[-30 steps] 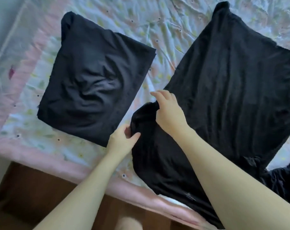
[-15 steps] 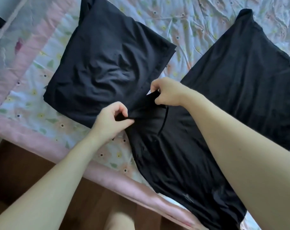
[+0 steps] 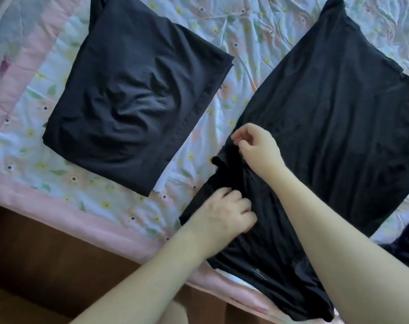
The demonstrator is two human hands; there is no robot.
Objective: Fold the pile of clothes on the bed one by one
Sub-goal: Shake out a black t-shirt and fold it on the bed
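Observation:
A large black garment [image 3: 334, 118] lies spread flat across the right side of the bed. Its near left part is bunched into a folded sleeve or edge. My right hand [image 3: 257, 148] pinches the upper end of that fold with curled fingers. My left hand [image 3: 224, 211] grips the fabric lower down, near the bed's front edge, its fingers curled into the cloth. A folded black garment [image 3: 133, 94] sits as a neat square on the left of the bed, apart from both hands.
The bed has a floral sheet [image 3: 243, 31] with a pink border [image 3: 65, 206]. Below the bed edge is brown wooden floor [image 3: 47, 265]. More dark cloth [image 3: 407, 246] shows at the right edge.
My left hand has shifted down along the garment's edge toward the bed's front and taken a new grip. My right hand stays pinching the upper fold. The camera moved slightly.

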